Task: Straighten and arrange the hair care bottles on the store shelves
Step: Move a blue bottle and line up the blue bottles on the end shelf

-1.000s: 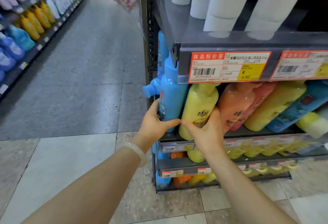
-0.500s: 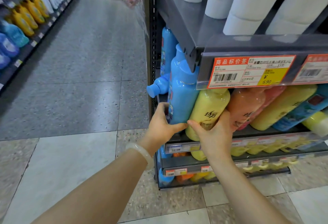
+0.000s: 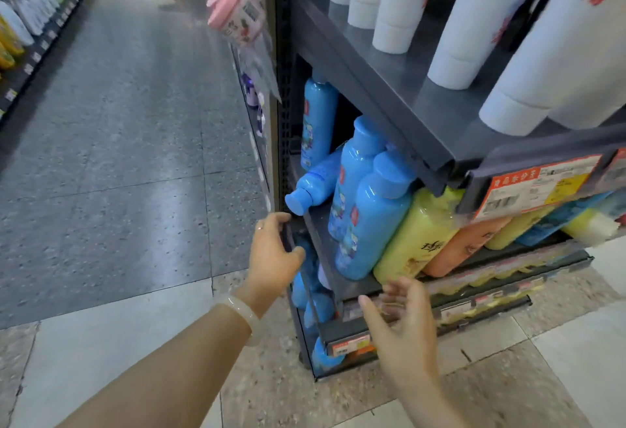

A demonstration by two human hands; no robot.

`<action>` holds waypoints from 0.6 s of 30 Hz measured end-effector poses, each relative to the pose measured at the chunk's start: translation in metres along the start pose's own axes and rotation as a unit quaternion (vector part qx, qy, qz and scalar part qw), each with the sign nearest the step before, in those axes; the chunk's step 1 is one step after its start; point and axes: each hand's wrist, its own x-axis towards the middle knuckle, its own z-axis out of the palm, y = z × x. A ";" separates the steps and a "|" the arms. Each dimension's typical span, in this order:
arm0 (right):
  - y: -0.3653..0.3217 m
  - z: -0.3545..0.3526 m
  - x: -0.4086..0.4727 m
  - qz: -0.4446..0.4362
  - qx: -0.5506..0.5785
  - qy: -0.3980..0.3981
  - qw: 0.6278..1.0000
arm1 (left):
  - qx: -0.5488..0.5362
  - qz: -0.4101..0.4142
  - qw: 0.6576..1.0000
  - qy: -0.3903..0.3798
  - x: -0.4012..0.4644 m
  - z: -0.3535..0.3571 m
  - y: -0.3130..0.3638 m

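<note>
A row of bottles leans on the middle shelf [image 3: 325, 251]: a front blue bottle [image 3: 372, 217], a yellow one [image 3: 415, 237], an orange one [image 3: 464, 248] and more to the right. Behind the front blue bottle stands another blue one [image 3: 355, 170]. A blue bottle [image 3: 313, 183] lies tipped over, its cap sticking out past the shelf's left end. My left hand [image 3: 272, 254] is at the shelf's left edge just below that cap, fingers loosely curved, holding no bottle. My right hand [image 3: 403, 322] hovers open, blurred, below the yellow bottle, touching nothing.
White bottles [image 3: 474, 20] stand on the shelf above, with price tags [image 3: 535, 187] on its front rail. More blue bottles [image 3: 318, 305] fill lower shelves. A pink package [image 3: 237, 17] hangs at the rack's end. The aisle floor [image 3: 118, 156] stretches left toward another stocked shelf [image 3: 30, 20].
Both hands have come off the front blue and yellow bottles. My left hand moved left to the shelf end; my right hand dropped below the shelf front. The view swung round the rack's left end.
</note>
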 end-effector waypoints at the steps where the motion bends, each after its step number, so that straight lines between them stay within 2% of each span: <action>1: -0.009 0.015 -0.001 -0.011 -0.010 -0.009 1.000 | 0.010 0.005 1.000 -0.003 0.009 -0.012 0.000; 5: -0.047 0.074 0.009 -0.046 -0.041 -0.037 0.997 | 0.047 0.019 0.996 -0.068 0.041 -0.041 -0.003; 10: -0.061 0.110 0.041 -0.035 -0.107 -0.042 0.993 | 0.066 0.064 0.985 -0.148 0.067 -0.044 0.002; 15: -0.051 0.115 0.063 -0.007 -0.161 -0.052 0.986 | 0.065 0.063 0.978 -0.190 0.091 -0.018 0.012; 18: -0.042 0.122 0.071 -0.015 -0.169 -0.063 0.983 | 0.042 0.060 0.980 -0.185 0.102 0.000 0.008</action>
